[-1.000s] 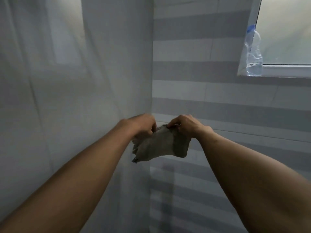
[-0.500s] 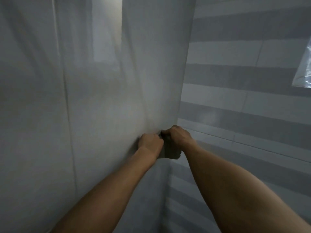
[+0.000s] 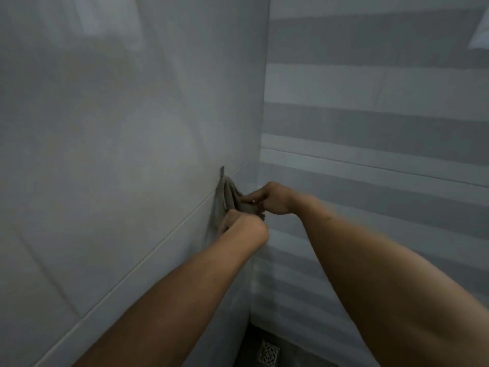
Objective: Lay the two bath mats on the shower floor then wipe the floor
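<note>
A grey-brown cloth (image 3: 227, 198) hangs against the left wall from a small dark hook (image 3: 222, 171), near the corner of the shower. My right hand (image 3: 270, 198) pinches the cloth's upper right part. My left hand (image 3: 242, 227) grips its lower part from below, fingers curled. Both arms reach forward from the bottom of the view. No bath mat is in view.
A plain grey tiled wall (image 3: 105, 154) fills the left; a striped tiled wall (image 3: 370, 154) fills the right. A strip of dark shower floor with a square metal drain (image 3: 269, 352) shows at the bottom. A pale window corner (image 3: 480, 35) sits top right.
The view turned left and down. Both hands carried the cloth from mid-air to the left wall, where it now hangs at the hook. The window and bottle slid out of view.
</note>
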Demonstrator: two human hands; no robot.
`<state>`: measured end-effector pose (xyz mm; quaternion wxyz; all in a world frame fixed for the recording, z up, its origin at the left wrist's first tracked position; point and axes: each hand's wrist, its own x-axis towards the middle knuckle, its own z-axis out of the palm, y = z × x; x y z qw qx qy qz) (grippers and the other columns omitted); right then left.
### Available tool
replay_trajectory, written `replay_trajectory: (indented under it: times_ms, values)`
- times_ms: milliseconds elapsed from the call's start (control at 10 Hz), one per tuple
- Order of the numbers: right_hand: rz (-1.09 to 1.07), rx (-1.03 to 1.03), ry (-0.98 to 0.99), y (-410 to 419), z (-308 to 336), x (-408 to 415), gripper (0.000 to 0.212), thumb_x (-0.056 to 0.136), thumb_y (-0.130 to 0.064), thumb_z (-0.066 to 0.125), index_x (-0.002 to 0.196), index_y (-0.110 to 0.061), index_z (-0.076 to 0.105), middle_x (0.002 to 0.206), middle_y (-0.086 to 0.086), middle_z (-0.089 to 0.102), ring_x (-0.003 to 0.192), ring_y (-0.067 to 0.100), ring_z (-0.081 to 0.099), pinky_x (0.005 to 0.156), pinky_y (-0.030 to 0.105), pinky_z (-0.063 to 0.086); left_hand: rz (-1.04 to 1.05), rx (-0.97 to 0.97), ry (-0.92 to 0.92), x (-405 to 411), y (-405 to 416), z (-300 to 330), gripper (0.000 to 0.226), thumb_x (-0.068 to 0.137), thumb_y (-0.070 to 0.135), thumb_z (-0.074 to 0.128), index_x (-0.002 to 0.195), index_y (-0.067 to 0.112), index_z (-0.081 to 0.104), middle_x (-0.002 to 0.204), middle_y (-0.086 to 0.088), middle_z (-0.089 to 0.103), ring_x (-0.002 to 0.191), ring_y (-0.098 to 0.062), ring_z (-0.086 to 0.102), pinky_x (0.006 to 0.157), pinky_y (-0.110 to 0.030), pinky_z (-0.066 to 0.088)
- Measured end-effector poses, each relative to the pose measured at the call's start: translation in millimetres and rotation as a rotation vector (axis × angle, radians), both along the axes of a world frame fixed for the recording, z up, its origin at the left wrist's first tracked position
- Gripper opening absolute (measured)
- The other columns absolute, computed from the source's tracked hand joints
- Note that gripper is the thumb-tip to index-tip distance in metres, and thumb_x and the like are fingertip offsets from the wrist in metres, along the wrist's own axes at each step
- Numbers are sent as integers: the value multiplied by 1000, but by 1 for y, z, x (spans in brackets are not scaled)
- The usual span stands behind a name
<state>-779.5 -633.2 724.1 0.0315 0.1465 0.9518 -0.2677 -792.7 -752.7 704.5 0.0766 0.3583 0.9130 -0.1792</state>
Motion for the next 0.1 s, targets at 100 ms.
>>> replay_trajectory:
  times_ms: [100]
  values:
    - [-122,33,-54,31,-2,28,38,91,-12,62,122,-32,70,126,0,68,121,18,58,111,35,40,-16,11,-200,14,15,4,44,96,28,55,136,11,49,135,-9,50,120,-30,54,103,-42,45]
